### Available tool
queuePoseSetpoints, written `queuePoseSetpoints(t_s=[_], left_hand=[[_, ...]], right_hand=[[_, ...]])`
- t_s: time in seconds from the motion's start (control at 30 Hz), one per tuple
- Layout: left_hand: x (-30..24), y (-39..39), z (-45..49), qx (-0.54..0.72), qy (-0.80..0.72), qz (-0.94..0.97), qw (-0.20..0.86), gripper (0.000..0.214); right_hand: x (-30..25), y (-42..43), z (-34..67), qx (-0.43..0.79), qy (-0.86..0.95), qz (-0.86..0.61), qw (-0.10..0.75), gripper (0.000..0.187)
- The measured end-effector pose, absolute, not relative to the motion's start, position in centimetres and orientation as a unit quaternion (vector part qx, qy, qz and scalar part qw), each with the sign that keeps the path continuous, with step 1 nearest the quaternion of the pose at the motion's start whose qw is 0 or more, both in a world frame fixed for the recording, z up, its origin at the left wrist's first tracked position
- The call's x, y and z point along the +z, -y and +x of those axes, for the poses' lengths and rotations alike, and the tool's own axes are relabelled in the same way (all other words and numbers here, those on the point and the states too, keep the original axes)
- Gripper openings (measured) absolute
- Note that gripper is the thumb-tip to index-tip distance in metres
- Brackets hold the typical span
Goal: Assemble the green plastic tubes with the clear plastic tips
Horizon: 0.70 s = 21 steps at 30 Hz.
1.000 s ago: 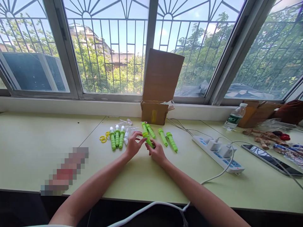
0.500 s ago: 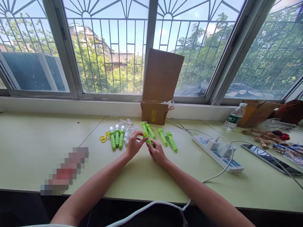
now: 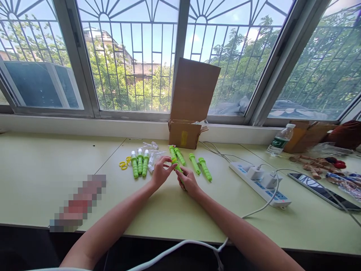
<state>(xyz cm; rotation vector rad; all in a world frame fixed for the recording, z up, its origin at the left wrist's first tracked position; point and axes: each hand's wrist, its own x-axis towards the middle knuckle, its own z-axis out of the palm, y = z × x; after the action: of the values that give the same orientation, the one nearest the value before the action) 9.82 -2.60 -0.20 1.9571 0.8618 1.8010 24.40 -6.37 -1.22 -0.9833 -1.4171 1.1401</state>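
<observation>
Between my hands is a green ribbed plastic tube (image 3: 175, 162), tilted, its upper end toward the window. My left hand (image 3: 161, 172) pinches that upper end with thumb and fingertips. Lower down, my right hand (image 3: 187, 180) is wrapped round the tube's body, hiding much of it. Several similar green tubes lie about: a group with white tops (image 3: 140, 163) to the left, a pair (image 3: 177, 155) just behind my hands, one tube (image 3: 194, 164) and another tube (image 3: 205, 169) to the right. Clear plastic pieces (image 3: 152, 158) lie behind my left hand.
Yellow-handled scissors (image 3: 123, 165) lie beside the left group. An open cardboard box (image 3: 184, 134) stands by the window. To the right are a power strip (image 3: 261, 186) with chargers and cables, a phone (image 3: 321, 190), a water bottle (image 3: 281, 140) and wooden pieces (image 3: 307, 165). A pixelated patch covers something at left.
Both hands keep their hold on the green tube at nearly the same spot. Only a slight shift of the whole view shows.
</observation>
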Motion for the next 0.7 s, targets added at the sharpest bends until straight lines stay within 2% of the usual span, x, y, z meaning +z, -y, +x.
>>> queuePoseSetpoints(t_s=[0.33, 0.7], left_hand=[[-0.20, 2.63, 9.86, 0.632, -0.310, 0.689, 0.173, 0.023], [-0.30, 2.43, 9.76, 0.621, -0.310, 0.700, 0.167, 0.024]], right_hand=[[-1.01, 6.52, 24.42, 0.493, 0.576, -0.405, 0.511, 0.035], [-0.46, 6.79, 24.60, 0.507, 0.571, -0.409, 0.499, 0.049]])
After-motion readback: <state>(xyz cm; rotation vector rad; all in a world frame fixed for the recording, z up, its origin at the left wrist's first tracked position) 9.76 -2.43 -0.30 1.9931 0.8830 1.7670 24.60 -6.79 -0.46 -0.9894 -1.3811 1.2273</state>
